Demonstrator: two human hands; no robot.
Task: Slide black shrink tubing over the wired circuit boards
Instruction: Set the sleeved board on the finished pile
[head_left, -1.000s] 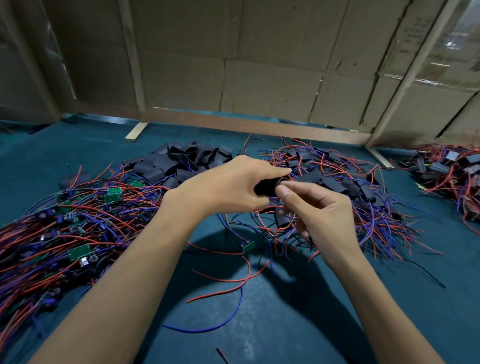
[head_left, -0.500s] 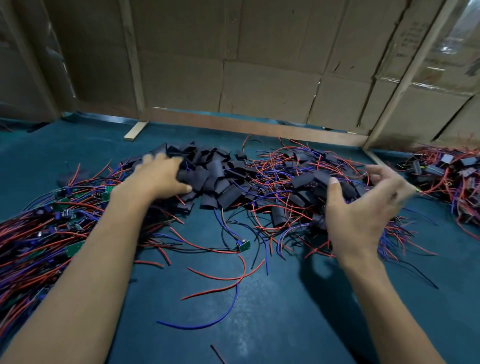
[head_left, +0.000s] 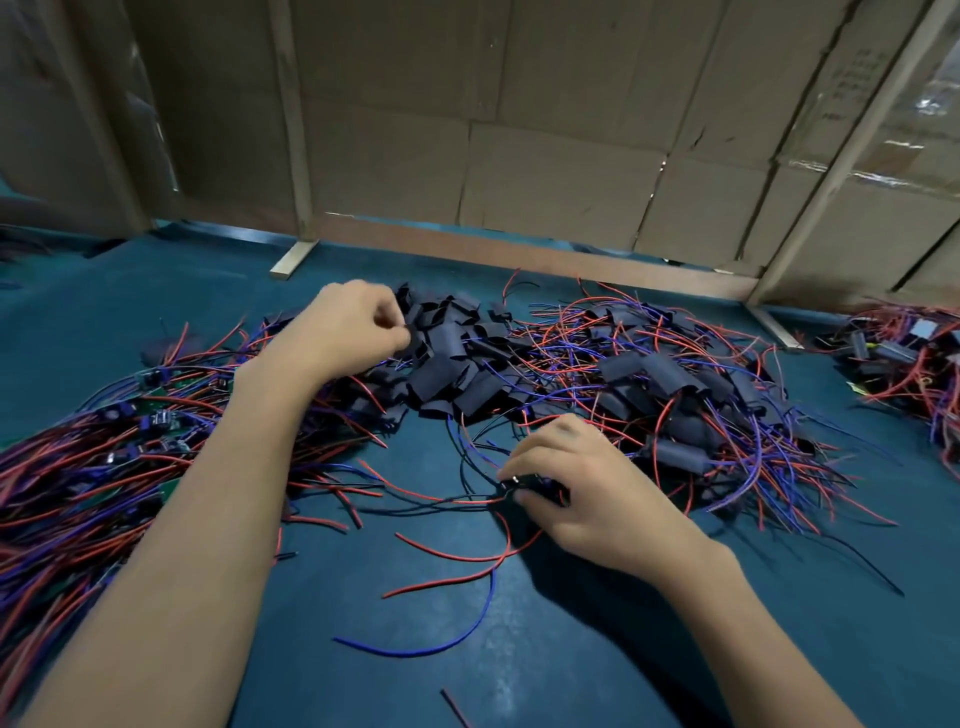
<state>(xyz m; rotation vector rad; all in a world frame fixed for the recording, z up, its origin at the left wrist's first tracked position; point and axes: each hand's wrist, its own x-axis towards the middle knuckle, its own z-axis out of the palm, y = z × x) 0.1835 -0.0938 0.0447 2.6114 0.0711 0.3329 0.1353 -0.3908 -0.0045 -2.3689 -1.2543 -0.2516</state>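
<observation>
Far left on the teal table: one sprawling heap of bare wired circuit boards, red and blue leads tangled, green boards showing here and there, too many to count. Just right of it, at the far side: one pile of black shrink tubing pieces, flat short sleeves, dozens, not countable. Left hand at that pile's left edge, fingers curled, thumb and fingertips pinching one tubing piece. Centre front: a few loose wires on the bare cloth, at least two red and one blue curving toward the viewer. Right hand low over the table just right of them, fingers curled down onto one small wired board, gripping it; board mostly hidden under the fingertips, its red and black leads trailing left. Behind and right of that hand: one large heap of boards already sleeved in tubing, wires fanning outward. Far right edge: a second, smaller heap of wired parts, well apart. Along the back: one cardboard wall with three pale wooden slats leaning against it.
</observation>
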